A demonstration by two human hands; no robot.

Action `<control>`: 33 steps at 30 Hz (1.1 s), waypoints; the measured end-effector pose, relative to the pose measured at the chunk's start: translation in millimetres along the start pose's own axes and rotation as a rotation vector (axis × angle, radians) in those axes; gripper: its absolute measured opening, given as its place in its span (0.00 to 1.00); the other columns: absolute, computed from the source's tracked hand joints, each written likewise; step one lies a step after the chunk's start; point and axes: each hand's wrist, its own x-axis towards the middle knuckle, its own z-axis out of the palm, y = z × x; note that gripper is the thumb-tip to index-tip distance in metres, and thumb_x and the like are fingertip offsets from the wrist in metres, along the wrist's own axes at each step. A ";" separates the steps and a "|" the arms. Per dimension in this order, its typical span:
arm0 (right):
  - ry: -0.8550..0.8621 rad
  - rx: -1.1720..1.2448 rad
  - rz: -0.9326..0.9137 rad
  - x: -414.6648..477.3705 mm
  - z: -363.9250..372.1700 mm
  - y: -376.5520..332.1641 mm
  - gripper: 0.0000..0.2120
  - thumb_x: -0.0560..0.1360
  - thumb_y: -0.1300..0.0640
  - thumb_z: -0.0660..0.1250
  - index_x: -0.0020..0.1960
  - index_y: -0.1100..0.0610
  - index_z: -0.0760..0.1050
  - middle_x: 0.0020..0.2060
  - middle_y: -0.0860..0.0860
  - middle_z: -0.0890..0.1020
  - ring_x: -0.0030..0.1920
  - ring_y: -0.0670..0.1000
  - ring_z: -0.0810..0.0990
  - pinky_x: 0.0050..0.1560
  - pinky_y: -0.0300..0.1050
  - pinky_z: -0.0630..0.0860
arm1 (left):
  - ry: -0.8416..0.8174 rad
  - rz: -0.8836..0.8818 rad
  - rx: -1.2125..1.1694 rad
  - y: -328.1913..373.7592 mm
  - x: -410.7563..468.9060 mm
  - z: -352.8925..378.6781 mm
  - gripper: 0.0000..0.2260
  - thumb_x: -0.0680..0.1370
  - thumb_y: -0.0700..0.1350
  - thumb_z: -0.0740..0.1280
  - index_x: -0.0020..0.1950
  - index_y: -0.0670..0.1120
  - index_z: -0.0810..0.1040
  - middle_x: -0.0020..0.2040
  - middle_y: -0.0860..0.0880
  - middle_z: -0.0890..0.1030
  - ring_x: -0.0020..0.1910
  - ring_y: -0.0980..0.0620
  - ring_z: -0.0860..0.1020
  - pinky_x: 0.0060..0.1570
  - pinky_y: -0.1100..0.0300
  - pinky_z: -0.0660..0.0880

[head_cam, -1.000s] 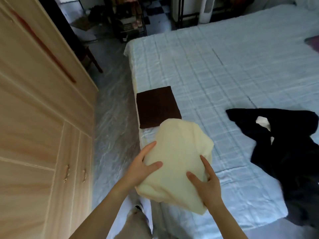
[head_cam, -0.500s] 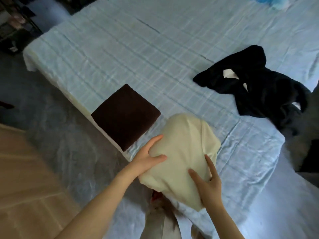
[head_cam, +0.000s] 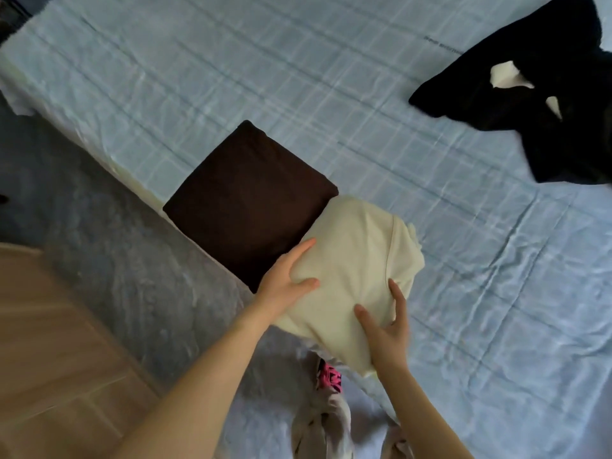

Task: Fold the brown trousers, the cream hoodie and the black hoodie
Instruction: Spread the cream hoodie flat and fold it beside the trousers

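Near the bed's near edge, a little below the middle of the view, the cream hoodie (head_cam: 357, 260) is seen as a folded, rounded bundle held between two bare hands. The left hand (head_cam: 284, 286) is laid against the bundle's side at about 9 o'clock, its thumb pressed on the top cloth and its forefinger stretched along the edge, the other fingers being hidden beneath. The right hand (head_cam: 387, 332) is set at the bundle's 5 o'clock, with thumb and forefinger spread over the top and the remaining fingers out of sight under the fold, so the hoodie is gripped from both sides. Whether the bundle's underside rests on the sheet cannot be told; its near end is carried out past the mattress edge. Just beside it, at its 10 o'clock, the brown trousers (head_cam: 248, 200) are laid flat as a neat folded square at the bed's edge, one corner met or slightly overlapped by the cream cloth. Well apart, at 2 o'clock in the upper corner of the view, the black hoodie (head_cam: 536, 127) is spread unfolded and crumpled, a white patch being shown within it. The bed (head_cam: 281, 71) is covered in a pale blue checked sheet. A grey floor (head_cam: 99, 233) is seen at 9 o'clock, and a pale wooden surface (head_cam: 49, 352) at 8 o'clock.
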 end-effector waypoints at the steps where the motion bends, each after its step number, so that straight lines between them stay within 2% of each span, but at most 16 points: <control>1: 0.010 0.001 -0.002 0.0 1.0 1.5 0.33 0.71 0.54 0.78 0.66 0.32 0.68 0.62 0.34 0.71 0.63 0.45 0.73 0.52 0.34 0.72 | -0.002 0.005 -0.016 -3.3 1.6 -0.9 0.34 0.71 0.46 0.75 0.67 0.75 0.66 0.69 0.66 0.70 0.67 0.66 0.69 0.64 0.68 0.66; 3: 0.037 0.016 -0.014 -4.2 1.9 2.8 0.33 0.69 0.51 0.79 0.66 0.30 0.68 0.63 0.34 0.72 0.60 0.36 0.73 0.51 0.30 0.73 | -0.015 0.010 -0.071 -8.4 2.9 -5.5 0.33 0.69 0.47 0.75 0.66 0.75 0.68 0.66 0.74 0.70 0.65 0.73 0.69 0.60 0.76 0.66; 5: 0.051 0.020 -0.054 -11.8 4.6 3.0 0.34 0.68 0.48 0.78 0.67 0.30 0.67 0.64 0.34 0.72 0.60 0.32 0.73 0.52 0.29 0.73 | -0.037 0.026 -0.088 -12.0 1.7 -10.9 0.33 0.70 0.47 0.75 0.67 0.74 0.68 0.65 0.77 0.69 0.64 0.75 0.68 0.57 0.78 0.66; 8: 0.001 -0.089 -0.009 -11.5 6.3 3.2 0.35 0.73 0.50 0.76 0.72 0.35 0.62 0.69 0.43 0.70 0.68 0.47 0.72 0.62 0.44 0.72 | -0.070 0.038 0.078 -9.2 2.2 -8.0 0.33 0.74 0.47 0.74 0.74 0.66 0.65 0.70 0.65 0.70 0.66 0.67 0.70 0.63 0.69 0.67; 10: -0.038 -0.286 0.046 -6.8 1.7 -3.1 0.38 0.73 0.46 0.74 0.75 0.36 0.56 0.70 0.52 0.66 0.69 0.58 0.69 0.64 0.52 0.70 | 0.076 0.083 0.340 -2.9 -1.1 -0.3 0.31 0.74 0.48 0.74 0.75 0.58 0.69 0.71 0.53 0.71 0.68 0.56 0.71 0.63 0.62 0.69; 11: -0.015 -0.437 0.045 -5.5 -0.8 -9.2 0.40 0.73 0.43 0.73 0.76 0.36 0.54 0.72 0.57 0.64 0.70 0.62 0.67 0.65 0.56 0.69 | 0.163 0.182 0.484 0.9 -4.3 5.1 0.29 0.73 0.46 0.75 0.74 0.53 0.71 0.72 0.49 0.71 0.70 0.51 0.71 0.65 0.57 0.70; 13: 0.122 -0.755 -0.147 -6.7 -0.7 -24.0 0.39 0.74 0.40 0.69 0.79 0.40 0.53 0.75 0.63 0.59 0.72 0.67 0.62 0.70 0.63 0.64 | 0.269 0.461 0.749 3.5 -10.3 18.9 0.28 0.74 0.44 0.74 0.73 0.46 0.73 0.74 0.45 0.71 0.72 0.44 0.70 0.70 0.47 0.69; 15: 0.184 -0.901 -0.469 -5.6 9.5 -33.9 0.32 0.79 0.42 0.60 0.80 0.43 0.55 0.78 0.61 0.58 0.77 0.64 0.58 0.75 0.62 0.57 | 0.249 0.573 0.860 -0.8 -12.1 32.1 0.26 0.78 0.49 0.67 0.76 0.45 0.68 0.77 0.46 0.67 0.76 0.43 0.64 0.73 0.44 0.64; 17: 0.089 -0.911 -0.552 4.3 26.0 -36.1 0.27 0.82 0.43 0.50 0.81 0.42 0.53 0.80 0.52 0.56 0.80 0.56 0.51 0.78 0.58 0.49 | 0.210 0.526 0.914 -12.8 -7.8 39.3 0.27 0.82 0.52 0.56 0.79 0.46 0.60 0.80 0.46 0.59 0.79 0.43 0.57 0.75 0.44 0.61; 19: 0.032 -0.926 -0.508 19.0 38.3 -23.0 0.26 0.83 0.44 0.46 0.81 0.42 0.51 0.81 0.48 0.54 0.81 0.52 0.48 0.79 0.60 0.49 | 0.201 0.509 0.971 -33.5 -2.1 45.0 0.27 0.83 0.53 0.53 0.81 0.45 0.54 0.81 0.46 0.54 0.80 0.43 0.53 0.76 0.46 0.58; 21: 0.046 -0.954 -0.506 33.6 44.7 -1.6 0.26 0.82 0.46 0.46 0.80 0.43 0.51 0.80 0.48 0.54 0.81 0.53 0.48 0.78 0.62 0.51 | 0.213 0.521 1.032 -53.5 7.3 53.0 0.28 0.83 0.53 0.52 0.81 0.45 0.51 0.82 0.46 0.51 0.80 0.43 0.51 0.77 0.46 0.55; 25: 0.066 -0.944 -0.562 50.9 48.2 25.8 0.28 0.82 0.46 0.48 0.81 0.42 0.48 0.80 0.48 0.53 0.81 0.53 0.47 0.79 0.58 0.46 | 0.232 0.511 1.056 -68.5 21.0 62.8 0.30 0.82 0.52 0.52 0.81 0.45 0.47 0.82 0.45 0.49 0.80 0.42 0.50 0.77 0.46 0.51; 28: -0.019 -0.980 -0.497 44.8 44.4 12.2 0.27 0.83 0.45 0.47 0.81 0.40 0.44 0.81 0.46 0.49 0.81 0.52 0.43 0.79 0.58 0.43 | 0.189 0.481 1.053 -53.8 13.5 58.4 0.30 0.82 0.52 0.53 0.81 0.45 0.48 0.81 0.44 0.51 0.80 0.42 0.50 0.77 0.46 0.53; 30: -0.126 -0.973 -0.434 37.3 35.7 -9.1 0.27 0.84 0.45 0.48 0.81 0.40 0.44 0.81 0.46 0.49 0.81 0.51 0.41 0.79 0.57 0.43 | 0.149 0.437 1.046 -35.6 6.2 52.1 0.29 0.82 0.51 0.57 0.81 0.44 0.53 0.81 0.44 0.55 0.79 0.41 0.53 0.76 0.46 0.56; 32: -0.237 -0.924 -0.392 30.3 20.2 -40.0 0.26 0.84 0.48 0.52 0.81 0.44 0.51 0.81 0.48 0.54 0.81 0.52 0.47 0.79 0.56 0.50 | 0.080 0.357 0.960 -11.2 1.2 44.0 0.28 0.81 0.47 0.62 0.80 0.45 0.59 0.80 0.45 0.59 0.79 0.42 0.57 0.76 0.47 0.59; 33: -0.269 -0.892 -0.372 24.3 10.5 -58.0 0.24 0.85 0.51 0.53 0.80 0.47 0.56 0.80 0.49 0.58 0.80 0.53 0.54 0.77 0.55 0.58 | 0.046 0.308 0.883 3.2 -3.4 39.2 0.26 0.81 0.45 0.62 0.79 0.45 0.61 0.79 0.46 0.61 0.78 0.43 0.59 0.75 0.49 0.61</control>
